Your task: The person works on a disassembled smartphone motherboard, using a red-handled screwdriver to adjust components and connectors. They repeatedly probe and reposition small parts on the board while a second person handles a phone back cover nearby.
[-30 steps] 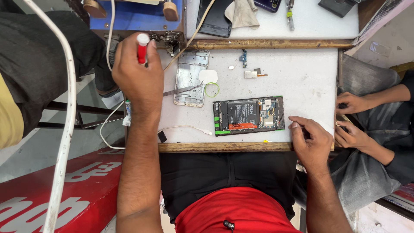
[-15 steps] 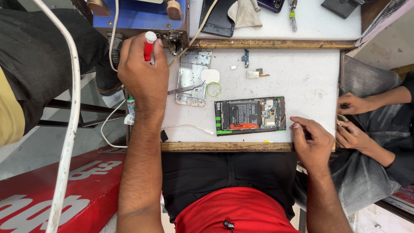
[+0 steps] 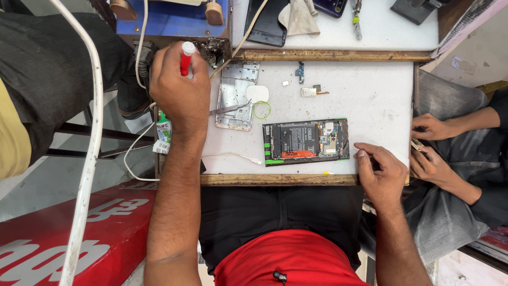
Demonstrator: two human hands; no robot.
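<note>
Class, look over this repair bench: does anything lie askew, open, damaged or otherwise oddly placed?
The black phone with its back removed lies open, battery and circuit boards exposed. Loose small parts are scattered on the white tabletop. The silver metal frame sits apart, tweezers lying across it. The left hand holds a red-and-white tool.

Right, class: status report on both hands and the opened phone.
Left hand grips red-handled tool. Right hand rests beside opened phone. Nothing lies on it.

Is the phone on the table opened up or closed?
Opened: the phone lies with its back off, battery and circuit boards exposed.
</note>
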